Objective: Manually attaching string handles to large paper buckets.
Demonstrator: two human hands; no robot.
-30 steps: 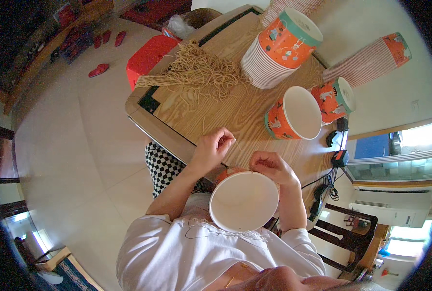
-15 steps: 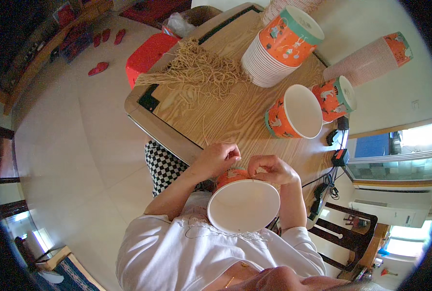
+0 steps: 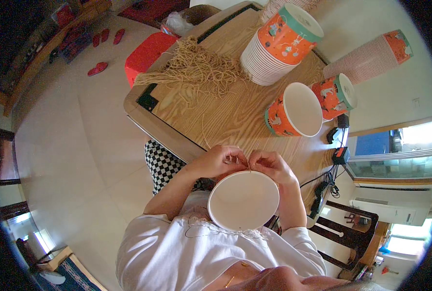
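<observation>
You are bringing your left hand [image 3: 225, 160] in beside your right hand [image 3: 270, 165], closing the gap of half a second ago; both are narrowing to pinches, seemingly holding one thin string [image 3: 249, 166], so they are now working together at the rim; the paper bucket [image 3: 243, 201] is sitting before your shirt [image 3: 211, 247], riding slightly higher; beyond, the string heap [image 3: 199, 65] is lying unchanged on the desk [image 3: 182, 119].

Your paper tub [image 3: 243, 201] looks smooth and matt inside, while the heaped twine [image 3: 196, 63] looks rough and fibrous. Your desk [image 3: 177, 114] shows wood grain with a soft sheen; the red stool [image 3: 145, 56] looks like smooth plastic, your shirt [image 3: 177, 252] creased matt cloth.
</observation>
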